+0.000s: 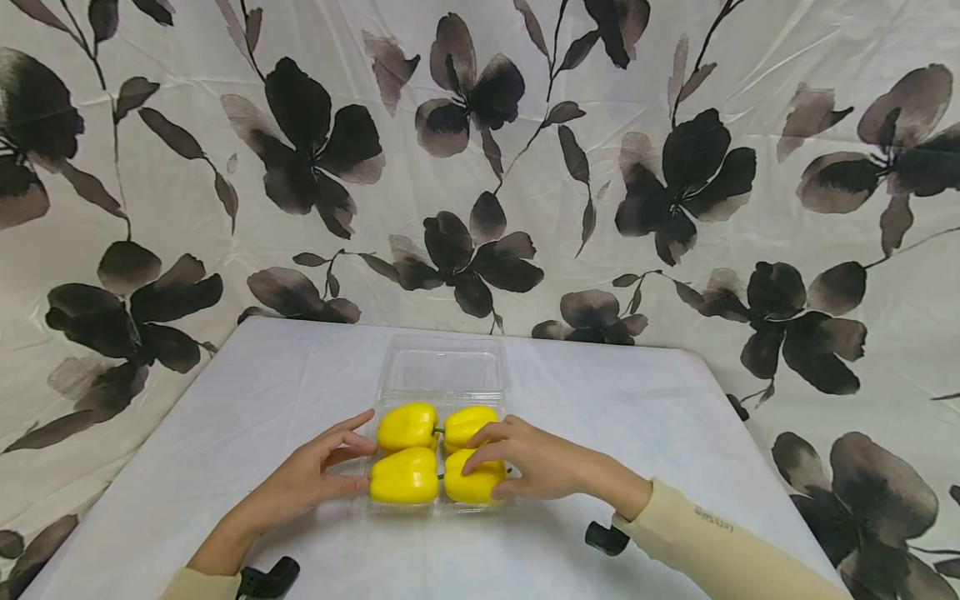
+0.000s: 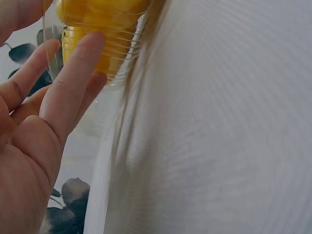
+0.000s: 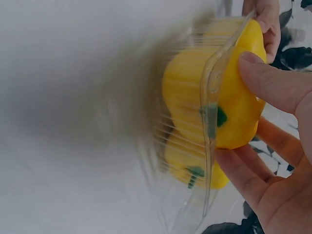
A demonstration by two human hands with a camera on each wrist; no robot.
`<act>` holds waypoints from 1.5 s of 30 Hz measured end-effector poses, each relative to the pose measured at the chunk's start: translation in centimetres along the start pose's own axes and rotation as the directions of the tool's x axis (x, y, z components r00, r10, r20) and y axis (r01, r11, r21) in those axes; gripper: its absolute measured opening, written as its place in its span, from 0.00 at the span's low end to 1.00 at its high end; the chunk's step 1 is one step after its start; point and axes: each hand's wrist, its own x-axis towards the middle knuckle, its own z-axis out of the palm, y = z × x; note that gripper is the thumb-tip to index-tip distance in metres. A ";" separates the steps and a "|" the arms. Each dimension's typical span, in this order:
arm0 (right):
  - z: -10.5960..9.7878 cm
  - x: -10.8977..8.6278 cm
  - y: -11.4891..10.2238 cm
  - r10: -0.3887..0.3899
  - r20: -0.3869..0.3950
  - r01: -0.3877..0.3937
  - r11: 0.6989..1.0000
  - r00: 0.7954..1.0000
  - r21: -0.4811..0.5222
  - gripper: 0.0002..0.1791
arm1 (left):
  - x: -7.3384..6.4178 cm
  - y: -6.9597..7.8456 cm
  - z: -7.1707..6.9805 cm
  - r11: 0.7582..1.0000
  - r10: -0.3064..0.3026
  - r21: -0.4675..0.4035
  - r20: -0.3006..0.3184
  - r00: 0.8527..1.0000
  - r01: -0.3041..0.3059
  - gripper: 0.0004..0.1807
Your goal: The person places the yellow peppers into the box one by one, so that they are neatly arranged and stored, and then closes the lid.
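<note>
Several yellow bell peppers sit in a clear plastic clamshell box, its lid (image 1: pixel 442 367) folded back away from me. My right hand (image 1: pixel 536 458) holds the near right bell pepper (image 1: pixel 468 479), fingers over its top and thumb at its right side. In the right wrist view, the thumb lies on that bell pepper (image 3: pixel 239 126) above the box's rim (image 3: pixel 210 92). My left hand (image 1: pixel 318 471) is at the box's left side, beside the near left bell pepper (image 1: pixel 403 477). Its fairly straight fingers (image 2: pixel 73 83) touch the ribbed wall (image 2: pixel 129 41) in the left wrist view.
The box stands on a table with a white cloth (image 1: pixel 600 400). Behind the table hangs a floral curtain (image 1: pixel 570 208) in white and black. Dark wrist devices (image 1: pixel 606 537) sit at both sleeves.
</note>
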 end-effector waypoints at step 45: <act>0.6 0.3 -0.1 0.010 0.018 -0.010 1.000 1.000 -0.006 0.24 | 0.1 0.0 0.1 1.000 -0.012 0.017 -0.007 1.000 0.012 0.24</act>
